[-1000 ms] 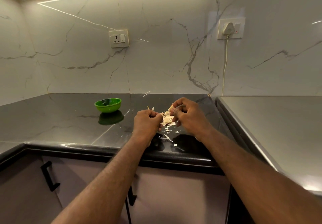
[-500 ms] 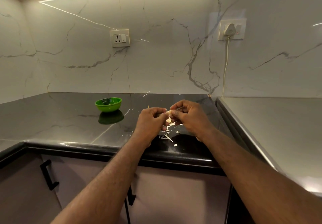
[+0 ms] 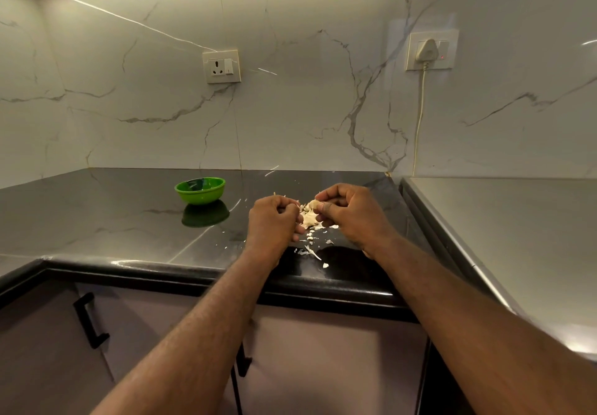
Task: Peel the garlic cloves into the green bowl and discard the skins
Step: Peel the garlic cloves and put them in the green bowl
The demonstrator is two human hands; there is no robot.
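Observation:
My left hand (image 3: 274, 220) and my right hand (image 3: 352, 214) meet above the black counter (image 3: 129, 220), both pinching a pale piece of garlic (image 3: 309, 211) between their fingertips. Directly beneath them lies a small heap of garlic skins (image 3: 308, 220), with more flakes (image 3: 310, 251) scattered toward the counter's front edge. The green bowl (image 3: 200, 190) stands to the left of my hands, a short way off; its contents cannot be made out.
A marble wall with a socket (image 3: 221, 66) rises behind the counter. A plugged-in cable (image 3: 419, 117) hangs down at the right. A grey steel surface (image 3: 517, 237) adjoins on the right. Cabinet doors with black handles (image 3: 89, 324) sit below.
My hands closed together over the garlic half a second ago and have now drawn slightly apart, baring the pale piece and the skins between them.

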